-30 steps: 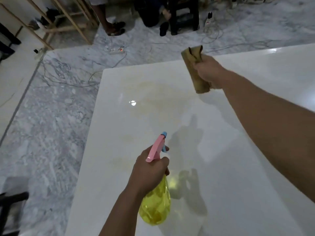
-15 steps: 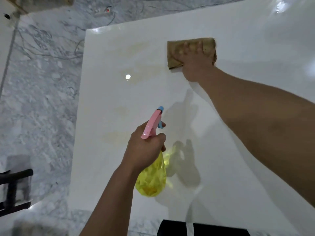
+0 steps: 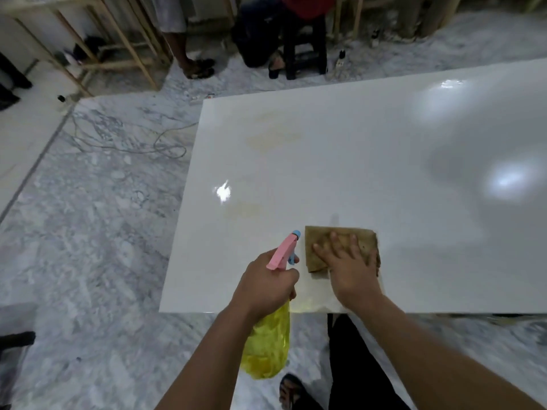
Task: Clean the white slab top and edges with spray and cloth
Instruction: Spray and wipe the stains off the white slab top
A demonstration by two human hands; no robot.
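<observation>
Setting: a grey-veined marble floor (image 3: 97, 232) in a workshop, bearing a large glossy white slab (image 3: 370, 173) whose near edge runs just in front of the person. Item, nearest: a spray bottle (image 3: 268, 341), translucent yellow body with pink trigger head and blue nozzle tip, hanging partly below the slab's near edge; the left hand (image 3: 266, 287) is wrapped round its neck, fingers curled at the trigger. Judged light, rigid plastic, liquid inside shifting its weight; best held at the neck as it is, the body likely slick if wet. Item, next: a folded brown cloth (image 3: 340, 247), lying flat on the slab top close to the near edge, just right of the nozzle. The right hand (image 3: 347, 266) presses it with fingers spread and straight, palm down, nothing gripped. Judged soft, limp and thin, sliding readily on the polished surface; flat-palm pressure suits the top, while the edges probably call for folding it over the rim and pinching. Item, farther: faint yellowish patches (image 3: 272, 137) towards the slab's far left corner, and a paler one nearer the middle. Background: a loose cable (image 3: 148, 145) on the floor, wooden frames (image 3: 130, 39), a dark stool (image 3: 305, 54) and the legs of other people.
</observation>
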